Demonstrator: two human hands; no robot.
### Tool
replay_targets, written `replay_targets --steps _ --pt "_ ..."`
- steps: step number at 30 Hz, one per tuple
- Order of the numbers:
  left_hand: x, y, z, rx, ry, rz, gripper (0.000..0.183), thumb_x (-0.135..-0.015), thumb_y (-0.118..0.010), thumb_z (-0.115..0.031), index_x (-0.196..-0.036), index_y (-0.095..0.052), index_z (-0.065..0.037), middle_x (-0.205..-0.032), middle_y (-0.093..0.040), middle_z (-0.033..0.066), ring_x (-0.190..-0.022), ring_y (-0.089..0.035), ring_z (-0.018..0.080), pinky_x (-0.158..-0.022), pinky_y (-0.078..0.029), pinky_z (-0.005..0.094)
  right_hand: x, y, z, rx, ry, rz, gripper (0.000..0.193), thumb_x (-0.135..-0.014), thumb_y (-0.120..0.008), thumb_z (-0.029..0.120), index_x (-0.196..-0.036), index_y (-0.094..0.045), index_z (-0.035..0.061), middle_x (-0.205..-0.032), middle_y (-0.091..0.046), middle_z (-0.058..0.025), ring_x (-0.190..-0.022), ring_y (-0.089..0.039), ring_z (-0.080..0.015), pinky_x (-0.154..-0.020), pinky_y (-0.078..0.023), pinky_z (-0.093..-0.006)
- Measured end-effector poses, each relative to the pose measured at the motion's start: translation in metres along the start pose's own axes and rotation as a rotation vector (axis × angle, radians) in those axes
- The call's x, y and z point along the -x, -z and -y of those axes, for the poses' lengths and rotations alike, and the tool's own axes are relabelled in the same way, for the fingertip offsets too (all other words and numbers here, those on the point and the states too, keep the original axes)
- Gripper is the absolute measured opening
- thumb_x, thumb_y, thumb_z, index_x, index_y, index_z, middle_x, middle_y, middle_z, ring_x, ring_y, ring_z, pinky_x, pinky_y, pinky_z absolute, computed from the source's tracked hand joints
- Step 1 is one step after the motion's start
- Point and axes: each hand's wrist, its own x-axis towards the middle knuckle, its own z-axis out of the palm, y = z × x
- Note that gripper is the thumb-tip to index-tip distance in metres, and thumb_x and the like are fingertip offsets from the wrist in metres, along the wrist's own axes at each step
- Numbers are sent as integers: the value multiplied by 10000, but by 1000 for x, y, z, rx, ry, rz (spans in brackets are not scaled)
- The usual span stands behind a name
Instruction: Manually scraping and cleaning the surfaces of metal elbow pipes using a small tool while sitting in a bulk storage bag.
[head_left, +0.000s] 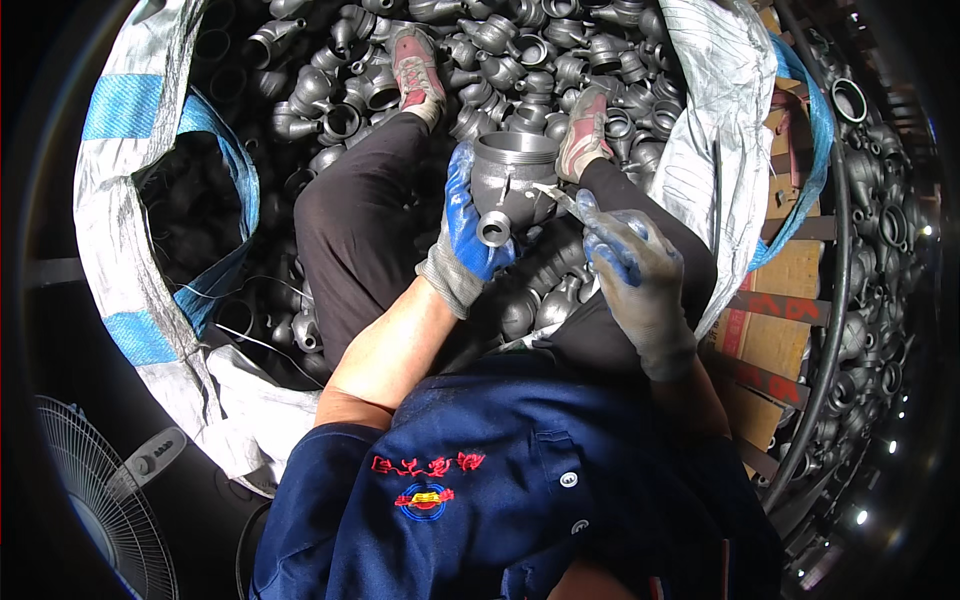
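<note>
One grey casting (508, 178) between two legs (345, 205), threaded mouth up. Left hand (470, 225) grasps its left side and underside, forearm (395, 345) angled up-right. Right hand (632, 258) pinches one slim tool (561, 200), fingers pointing up-left, tool tip at casting wall. Two shoes (416, 70), one white bag (125, 240), one fan (112, 505). Loose castings (340, 122): too many to count.

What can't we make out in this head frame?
Head view, all:
Thin tool: grip end hidden by right hand.
Held fitting: underside faces away; left hand covers part of its side.
Fan: cut off at the lower-left rim.
Fittings at the bag's left side: outlines lost in shadow.
</note>
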Motion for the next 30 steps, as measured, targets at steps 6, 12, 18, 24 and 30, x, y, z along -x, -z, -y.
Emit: replay_targets --steps 6,12,18,24,30 --pt "-5 -4 -1 27 -8 -9 529 -947 -305 -480 -1205 -510 -66 -1087 -612 102 -942 -628 217 -835 -526 379 0 -2 -1 158 71 2 403 -695 -678 -30 -1077 -630 89 -857 -595 -91 -743 -622 -244 -654 -518 -317" --pt "-8 9 7 -942 -475 57 547 -947 -306 -488 -1214 -502 -53 -1083 -608 115 -951 -624 212 -839 -525 367 0 0 8 121 8 93 343 -698 -680 -43 -1024 -638 55 -882 -619 -117 -779 -626 -266 -680 -509 -337" --pt "-8 8 7 -897 -435 75 564 -945 -321 -498 -1234 -484 -42 -1106 -597 130 -957 -622 225 -851 -524 367 -6 6 3 -18 34 15 396 -697 -676 -33 -1069 -635 101 -825 -616 -109 -744 -625 -269 -662 -515 -339" --pt "-10 6 6 -545 -296 78 571 -939 -371 -498 -1273 -450 -41 -1169 -569 149 -1006 -608 243 -885 -512 370 2 5 -2 -74 -43 89 392 -692 -682 -41 -1060 -631 81 -838 -626 -114 -750 -632 -276 -670 -517 -339" --pt "-11 -2 1 58 -69 136 615 -944 -360 -509 -1350 -378 -47 -1289 -500 141 -1124 -544 244 -964 -459 370 0 11 2 -81 -69 50 320 -713 -650 -80 -1016 -643 23 -881 -642 -126 -780 -643 -258 -682 -517 -322"
